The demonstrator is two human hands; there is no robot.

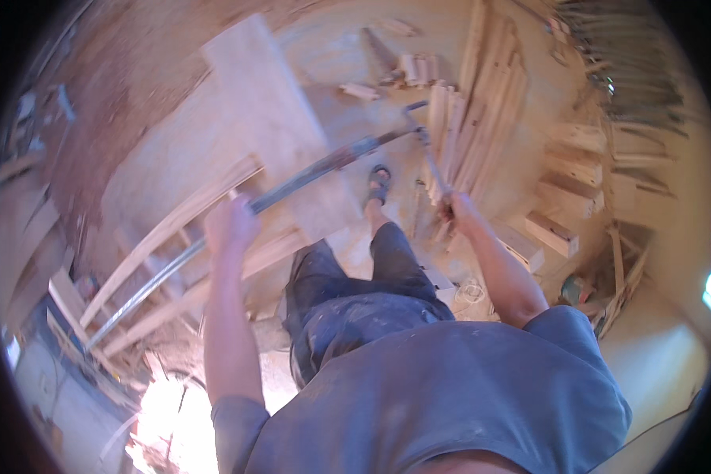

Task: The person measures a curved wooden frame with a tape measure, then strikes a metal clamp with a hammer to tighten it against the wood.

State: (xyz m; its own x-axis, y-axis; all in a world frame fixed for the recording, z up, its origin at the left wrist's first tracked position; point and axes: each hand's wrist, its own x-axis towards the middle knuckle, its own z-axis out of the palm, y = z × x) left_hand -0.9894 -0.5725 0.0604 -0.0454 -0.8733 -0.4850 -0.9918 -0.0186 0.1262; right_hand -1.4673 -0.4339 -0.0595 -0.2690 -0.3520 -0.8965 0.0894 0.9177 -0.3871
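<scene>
A long metal bar clamp [316, 168] slants across the view in front of me, from the lower left up to the middle right. My left hand [233, 225] is closed round its bar. At the clamp's far right end, a thin bent rod [434, 163] runs down toward me, and my right hand [455, 207] is closed on its lower end. Motion blur hides how the rod joins the clamp. Beneath the bar lies a wide pale wooden board [268, 95], and long wooden rails [170, 217] stand to the left below my left hand.
Long planks [490, 103] are stacked at the right, with short wood offcuts [419, 69] beside them. Several timber blocks [551, 231] sit farther right. My sandalled foot [379, 180] is on the floor near the board. A coiled cord [471, 292] lies below my right forearm.
</scene>
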